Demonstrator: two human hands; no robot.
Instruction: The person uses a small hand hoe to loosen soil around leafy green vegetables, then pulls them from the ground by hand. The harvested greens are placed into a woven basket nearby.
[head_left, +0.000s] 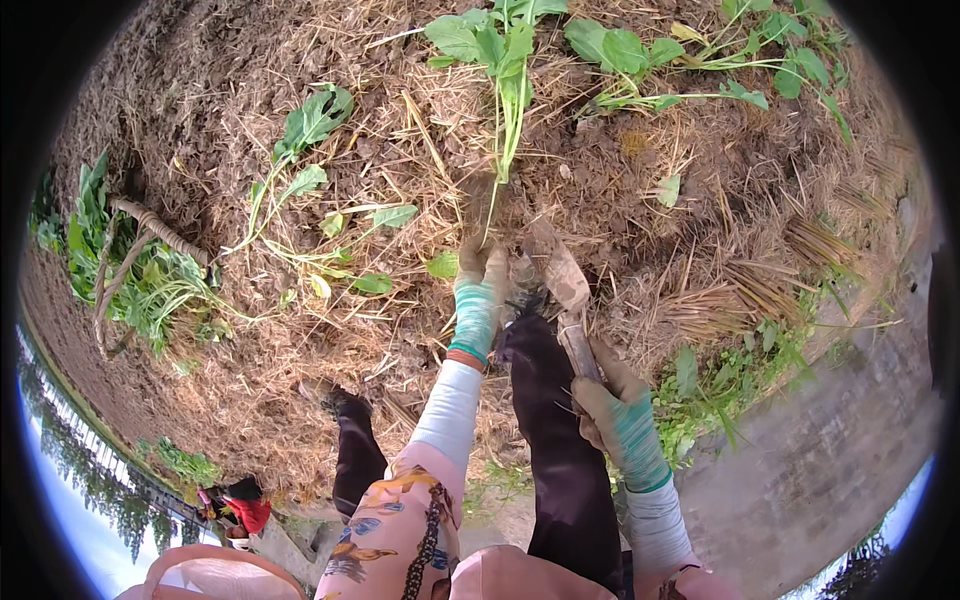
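Observation:
My left hand (480, 289), in a soiled knit glove with a green cuff, reaches low over straw-covered soil. A thin pale stem (492, 214) runs into its closed fingertips from the base of a leafy green plant (512, 97). My right hand (619, 409), gloved alike, grips the handle of a trowel-like hand tool (564, 274). Its broad, mud-caked blade points forward, just right of my left hand; the blade tip is blurred against the soil. Loose leafy stems (289, 187) lie on the straw to the left.
At the left, a basket with a wrapped handle (161, 229) holds cut greens (161, 289). More leafy plants (705, 67) lie at the upper right. Cut straw stubble (750, 296) and a concrete path (795, 450) are on the right. Another person (244, 510) is at the lower left.

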